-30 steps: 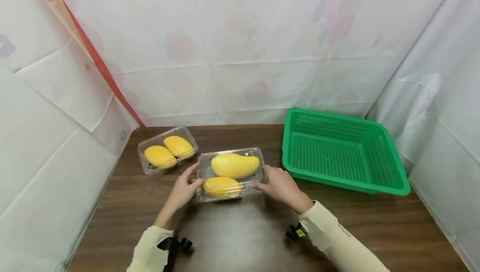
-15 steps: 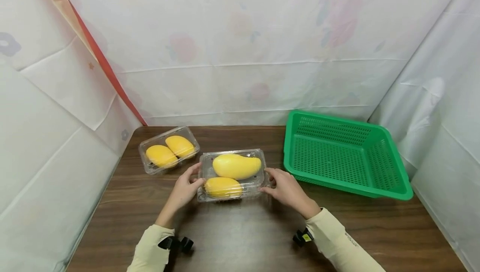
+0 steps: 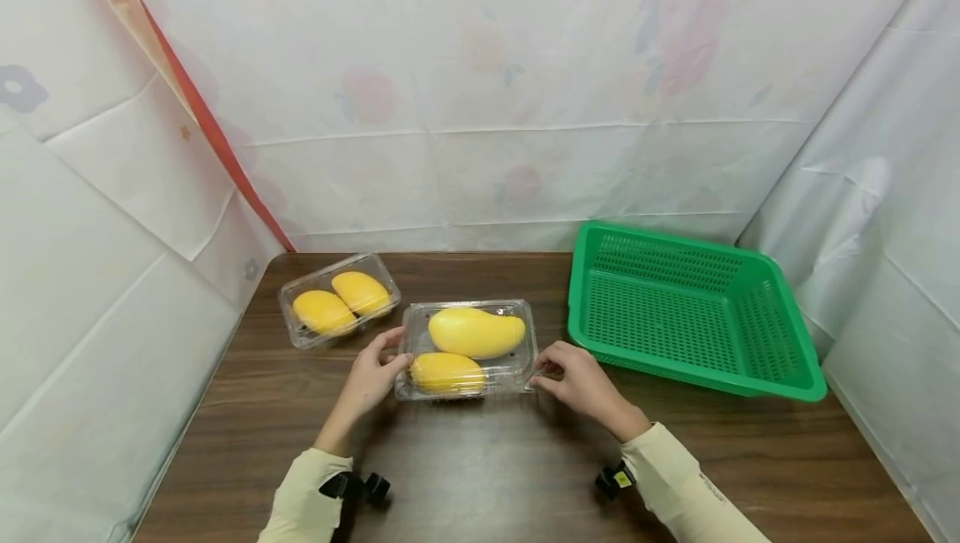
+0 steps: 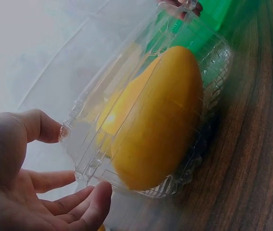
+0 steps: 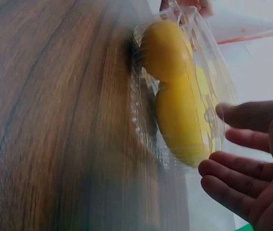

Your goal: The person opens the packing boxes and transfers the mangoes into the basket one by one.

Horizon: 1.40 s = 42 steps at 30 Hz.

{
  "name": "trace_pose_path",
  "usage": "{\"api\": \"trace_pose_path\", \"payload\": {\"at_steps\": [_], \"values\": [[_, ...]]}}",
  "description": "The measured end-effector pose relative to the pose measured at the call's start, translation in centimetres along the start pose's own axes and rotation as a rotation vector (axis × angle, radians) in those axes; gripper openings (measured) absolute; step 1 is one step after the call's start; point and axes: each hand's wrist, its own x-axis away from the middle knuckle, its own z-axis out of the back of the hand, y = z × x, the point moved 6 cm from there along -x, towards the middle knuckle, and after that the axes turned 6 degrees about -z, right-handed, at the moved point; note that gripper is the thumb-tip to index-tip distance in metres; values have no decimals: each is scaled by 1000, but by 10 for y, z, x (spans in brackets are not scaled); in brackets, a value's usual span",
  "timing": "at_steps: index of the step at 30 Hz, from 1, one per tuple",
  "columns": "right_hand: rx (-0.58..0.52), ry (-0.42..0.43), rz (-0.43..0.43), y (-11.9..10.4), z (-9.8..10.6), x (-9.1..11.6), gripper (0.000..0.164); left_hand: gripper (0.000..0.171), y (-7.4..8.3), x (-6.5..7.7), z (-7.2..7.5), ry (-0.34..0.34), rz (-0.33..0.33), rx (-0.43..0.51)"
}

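Clear plastic forms the near box (image 3: 510,375), mid-table (image 3: 465,476): the right hand (image 3: 574,376) has drawn outward to its near right corner, thumb and forefinger pinching the rim; the left hand (image 3: 367,373), half-curled, lightly holds its left end. Including the far-left box (image 3: 311,282), two boxes enclose four smooth, rounded yellow fruits (image 3: 474,332); one perforated green basket (image 3: 656,310) stands right.

Enclosed at rear and both sides by white sheeting (image 3: 450,52), creased, faintly printed with fruit and flowers. Edged at left rear with a red strip (image 3: 225,153). Furnished with a dark wood-grain tabletop (image 3: 465,476), reflecting diffuse light.
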Motion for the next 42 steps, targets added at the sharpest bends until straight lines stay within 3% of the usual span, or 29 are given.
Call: {"api": "trace_pose_path", "payload": {"at_steps": [9, 18, 27, 36, 42], "values": [[-15, -74, 80, 3, -1, 4, 8, 49, -3, 1, 0, 19, 29, 19], [-11, -50, 191, -1, -2, 7, 6, 47, -4, 2, 0, 42, 44, 18], [82, 9, 291, -3, -4, 12, 5, 43, -4, 7, 0, 64, 65, 47], [237, 55, 335, -14, -5, 13, 12, 41, -3, 10, 1, 95, 65, 59], [281, 60, 318, -14, -5, 15, 12, 41, 1, 11, 0, 113, 52, 34]]}}
